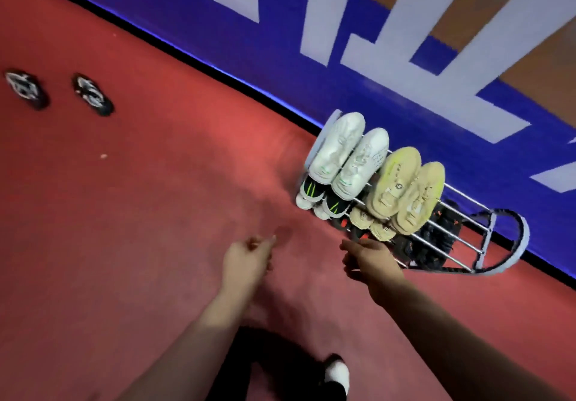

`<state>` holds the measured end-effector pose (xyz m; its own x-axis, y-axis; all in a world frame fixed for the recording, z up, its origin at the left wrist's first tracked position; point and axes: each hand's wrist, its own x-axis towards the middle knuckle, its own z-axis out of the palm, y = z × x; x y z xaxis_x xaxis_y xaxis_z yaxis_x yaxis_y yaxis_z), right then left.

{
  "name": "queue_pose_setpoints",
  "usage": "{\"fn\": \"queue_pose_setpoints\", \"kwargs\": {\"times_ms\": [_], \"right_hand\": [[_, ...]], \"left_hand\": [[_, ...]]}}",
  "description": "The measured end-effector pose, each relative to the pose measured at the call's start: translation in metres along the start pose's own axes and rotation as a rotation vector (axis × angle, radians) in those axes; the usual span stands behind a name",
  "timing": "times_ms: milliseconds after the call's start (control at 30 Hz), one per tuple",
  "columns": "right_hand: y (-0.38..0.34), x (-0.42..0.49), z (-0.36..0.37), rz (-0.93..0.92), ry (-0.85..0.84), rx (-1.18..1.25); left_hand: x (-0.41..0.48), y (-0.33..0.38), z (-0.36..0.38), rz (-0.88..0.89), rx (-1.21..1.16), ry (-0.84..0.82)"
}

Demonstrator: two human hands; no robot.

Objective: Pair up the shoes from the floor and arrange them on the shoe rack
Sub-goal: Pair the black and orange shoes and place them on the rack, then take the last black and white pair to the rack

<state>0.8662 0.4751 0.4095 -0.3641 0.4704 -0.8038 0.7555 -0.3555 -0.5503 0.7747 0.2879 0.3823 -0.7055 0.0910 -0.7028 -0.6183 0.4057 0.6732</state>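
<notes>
- The shoe rack, with metal rails, stands on the red floor against the blue wall.
- On the rack's top tier a pair of white sneakers sits side by side, with a pair of beige sneakers just beside it.
- The rack's lower tiers hold black-and-green sneakers, a smaller beige pair and dark shoes, partly hidden.
- Two black-and-white shoes lie on the floor well apart from the rack, with a gap between them.
- The left hand reaches forward, short of the rack, fingers loosely curled, holding nothing.
- The right hand hangs just in front of the rack's lower tier, arm extended, fingers relaxed and empty.
</notes>
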Motion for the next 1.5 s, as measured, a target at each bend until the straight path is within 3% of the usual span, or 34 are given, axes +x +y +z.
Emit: {"fn": "queue_pose_setpoints", "kwargs": {"times_ms": [233,400,633,900,1133,1500], "right_hand": [[-0.148,-0.056,0.209,-0.02,-0.122,0.043],[-0.238,-0.101,0.326,-0.112,-0.25,-0.085],[-0.332,-0.123,0.46,-0.125,-0.319,-0.254],[-0.453,-0.11,0.643,-0.187,-0.471,-0.429],[-0.547,-0.076,0.769,-0.204,-0.438,-0.478],[-0.638,0.016,0.888,-0.006,-0.311,-0.258]], "left_hand": [[0.036,0.091,-0.213,0.031,-0.094,0.135],[0.043,0.158,-0.347,0.059,-0.181,0.239],[0.058,0.219,-0.481,-0.061,-0.251,0.217],[0.133,0.311,-0.637,-0.046,-0.231,0.31],[0.241,0.361,-0.76,-0.101,-0.233,0.321],[0.443,0.483,-0.866,-0.122,0.066,0.082]]}}
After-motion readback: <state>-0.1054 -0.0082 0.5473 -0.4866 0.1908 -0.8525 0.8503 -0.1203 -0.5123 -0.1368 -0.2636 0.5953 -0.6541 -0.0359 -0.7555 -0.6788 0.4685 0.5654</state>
